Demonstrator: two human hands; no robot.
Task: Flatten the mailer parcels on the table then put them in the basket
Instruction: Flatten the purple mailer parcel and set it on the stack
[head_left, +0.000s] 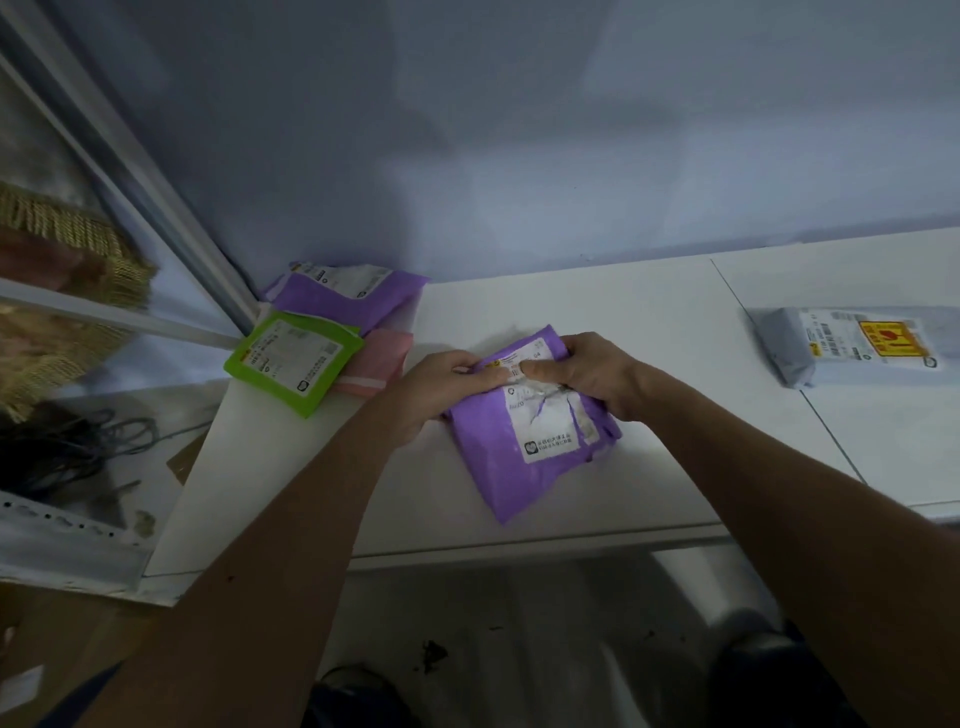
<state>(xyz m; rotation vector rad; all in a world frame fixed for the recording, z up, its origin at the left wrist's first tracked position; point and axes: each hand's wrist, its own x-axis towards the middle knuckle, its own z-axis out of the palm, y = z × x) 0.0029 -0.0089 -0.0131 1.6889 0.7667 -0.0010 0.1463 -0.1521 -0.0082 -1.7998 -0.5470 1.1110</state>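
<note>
A purple mailer parcel (498, 467) with a torn white label lies on the white table (649, 322) in front of me. My left hand (441, 382) grips its far left edge, thumb on top. My right hand (592, 371) grips its far right edge, thumb pressed on the label. At the table's far left corner lie a green mailer (291, 358), a second purple mailer (337, 299) and a pink mailer (382, 358), overlapping one another. A grey mailer (841, 345) with a yellow sticker lies at the right. No basket is in view.
A blue wall rises behind the table. A seam (779, 374) divides the table into two tops at the right. Left of the table are a window frame, fringed fabric (67, 244) and a bundle of dark cables (67, 447).
</note>
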